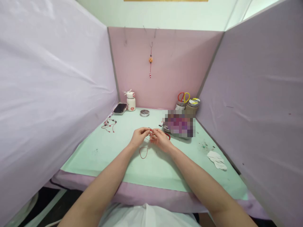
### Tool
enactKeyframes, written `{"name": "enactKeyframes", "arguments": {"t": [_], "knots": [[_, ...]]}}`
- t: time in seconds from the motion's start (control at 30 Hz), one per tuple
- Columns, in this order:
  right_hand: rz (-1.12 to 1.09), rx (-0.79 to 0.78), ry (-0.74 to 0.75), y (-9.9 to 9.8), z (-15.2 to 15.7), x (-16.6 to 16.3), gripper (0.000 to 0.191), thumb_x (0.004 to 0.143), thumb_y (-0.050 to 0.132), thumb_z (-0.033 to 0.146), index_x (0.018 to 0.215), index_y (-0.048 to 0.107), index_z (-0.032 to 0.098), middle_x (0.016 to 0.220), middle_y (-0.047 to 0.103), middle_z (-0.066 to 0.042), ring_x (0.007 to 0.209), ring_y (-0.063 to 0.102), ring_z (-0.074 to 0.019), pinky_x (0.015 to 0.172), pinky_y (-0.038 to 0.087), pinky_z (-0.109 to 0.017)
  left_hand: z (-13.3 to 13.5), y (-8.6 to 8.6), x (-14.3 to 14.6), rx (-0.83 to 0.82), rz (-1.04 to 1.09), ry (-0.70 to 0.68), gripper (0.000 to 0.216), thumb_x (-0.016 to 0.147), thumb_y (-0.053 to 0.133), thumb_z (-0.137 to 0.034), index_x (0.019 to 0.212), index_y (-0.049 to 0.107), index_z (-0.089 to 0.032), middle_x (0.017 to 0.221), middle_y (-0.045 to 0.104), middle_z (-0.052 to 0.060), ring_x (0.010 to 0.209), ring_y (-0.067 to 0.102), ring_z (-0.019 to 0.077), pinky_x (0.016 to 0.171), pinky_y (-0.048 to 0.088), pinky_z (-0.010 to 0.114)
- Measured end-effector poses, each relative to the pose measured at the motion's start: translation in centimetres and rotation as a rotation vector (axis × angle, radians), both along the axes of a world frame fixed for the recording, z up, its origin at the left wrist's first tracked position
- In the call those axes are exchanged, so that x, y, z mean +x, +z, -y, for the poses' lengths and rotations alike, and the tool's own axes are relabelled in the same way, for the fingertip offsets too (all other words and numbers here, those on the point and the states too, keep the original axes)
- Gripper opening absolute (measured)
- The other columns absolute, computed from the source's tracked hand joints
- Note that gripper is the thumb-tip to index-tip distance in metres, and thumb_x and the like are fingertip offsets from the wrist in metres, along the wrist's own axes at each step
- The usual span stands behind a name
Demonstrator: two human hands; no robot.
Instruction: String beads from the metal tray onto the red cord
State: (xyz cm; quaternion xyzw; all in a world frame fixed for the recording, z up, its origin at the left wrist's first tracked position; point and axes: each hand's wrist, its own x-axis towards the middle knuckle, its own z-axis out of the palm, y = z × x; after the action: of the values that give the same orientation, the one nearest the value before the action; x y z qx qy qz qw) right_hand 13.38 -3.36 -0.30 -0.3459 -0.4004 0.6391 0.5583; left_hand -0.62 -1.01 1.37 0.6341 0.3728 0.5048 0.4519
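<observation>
My left hand (140, 136) and my right hand (161, 139) meet above the middle of the table. Between their fingertips is a small piece of red cord work, and both hands pinch it. A thin red cord (143, 158) hangs from there and lies in a loop on the green table cover just below. Whether a bead sits in the pinched part is too small to tell. Close by my right hand, partly hidden behind it, is a red curved handle (168, 136).
Beyond my right hand stand a metal dish (166, 128) and a blurred-out pile (181, 124). Scissors (184, 96) stand in a jar at the back right. Farther left are a round tin (144, 113), a white bottle (131, 102), a phone (120, 108) and beaded cords (109, 123). Crumpled white tissue (217, 160) lies right.
</observation>
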Motion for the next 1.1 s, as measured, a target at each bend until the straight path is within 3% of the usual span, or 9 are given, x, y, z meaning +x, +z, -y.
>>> {"name": "enactKeyframes", "arguments": {"t": [0.13, 0.33, 0.6, 0.8, 1.1], "knots": [[0.227, 0.175, -0.117, -0.2, -0.2, 0.3, 0.026, 0.074, 0.064, 0.042, 0.087, 0.052, 0.022, 0.063, 0.050, 0.006, 0.049, 0.040, -0.0072, 0.047, 0.030, -0.021, 0.1, 0.1, 0.2, -0.020, -0.047, -0.006, 0.026, 0.067, 0.067, -0.037, 0.079, 0.071, -0.014, 0.071, 0.068, 0.005, 0.066, 0.056, 0.0145, 0.067, 0.045, 0.029], [0.536, 0.428, -0.281, -0.1, -0.2, 0.8, 0.017, 0.079, 0.057, 0.037, 0.083, 0.054, 0.021, 0.069, 0.055, 0.003, 0.062, 0.049, -0.0130, 0.059, 0.037, -0.026, 0.1, 0.3, 0.3, -0.059, -0.074, -0.012, 0.027, 0.064, 0.070, -0.036, 0.079, 0.072, -0.013, 0.070, 0.067, 0.005, 0.064, 0.055, 0.0142, 0.065, 0.044, 0.028], [0.565, 0.404, -0.250, -0.6, -0.7, 0.8, 0.019, 0.078, 0.055, 0.039, 0.077, 0.051, 0.020, 0.069, 0.053, 0.003, 0.063, 0.048, -0.0125, 0.059, 0.038, -0.026, -0.7, -1.0, 0.4, -0.226, 0.128, -0.033, 0.030, 0.060, 0.076, -0.036, 0.079, 0.072, -0.013, 0.064, 0.065, 0.003, 0.059, 0.050, 0.0105, 0.062, 0.040, 0.026], [0.585, 0.376, -0.290, -0.4, -0.5, 0.9, 0.020, 0.076, 0.058, 0.040, 0.078, 0.054, 0.021, 0.060, 0.047, 0.005, 0.055, 0.041, -0.0115, 0.053, 0.032, -0.025, -0.8, -0.5, 0.2, -0.335, 0.277, -0.035, 0.030, 0.057, 0.080, -0.031, 0.079, 0.072, -0.012, 0.069, 0.067, 0.004, 0.058, 0.050, 0.0073, 0.061, 0.041, 0.023], [0.580, 0.366, -0.278, 0.7, -0.1, 1.0, 0.022, 0.073, 0.060, 0.040, 0.069, 0.055, 0.019, 0.053, 0.042, 0.005, 0.051, 0.034, -0.0097, 0.049, 0.027, -0.024, -0.9, 0.0, -0.5, -0.621, 0.497, -0.191, 0.012, 0.067, 0.072, -0.008, 0.078, 0.068, -0.008, 0.068, 0.063, 0.004, 0.057, 0.054, 0.0041, 0.056, 0.046, 0.013]]}}
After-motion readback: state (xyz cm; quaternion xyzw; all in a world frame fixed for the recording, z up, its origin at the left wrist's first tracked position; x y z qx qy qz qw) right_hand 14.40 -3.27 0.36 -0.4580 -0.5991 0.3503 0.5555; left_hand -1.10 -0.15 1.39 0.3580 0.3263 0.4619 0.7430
